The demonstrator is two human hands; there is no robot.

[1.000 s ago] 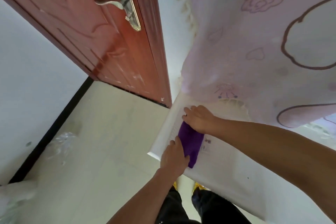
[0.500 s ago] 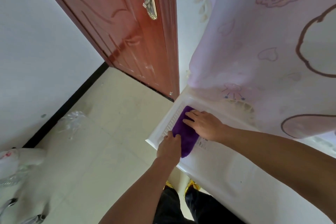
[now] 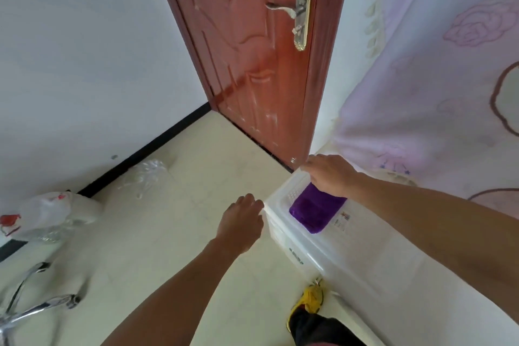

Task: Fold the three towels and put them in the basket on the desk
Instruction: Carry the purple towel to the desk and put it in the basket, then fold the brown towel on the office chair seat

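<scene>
A: Which step is in hand?

B: Placement. The folded towel [image 3: 317, 212] lies in the basket [image 3: 274, 201] on the surface [image 3: 393, 270]. The right hand [image 3: 330, 175], fingers straight, covers its far end. The left hand [image 3: 241, 222] hangs loose beside the basket, holding nothing.

A: Next move?

B: Probably lift the right hand clear, then fetch another towel. Only one is visible.

Door [image 3: 252, 70], red-brown wood, brass lever handle [image 3: 301, 15]: beyond the fingers [image 3: 248, 201]. Flowered pink cloth [image 3: 435, 87]: to their right. Plastic bag [image 3: 50, 218], clear wrap [image 3: 148, 174], chrome chair base [image 3: 36, 310]: floor [image 3: 174, 233], to their left.
</scene>
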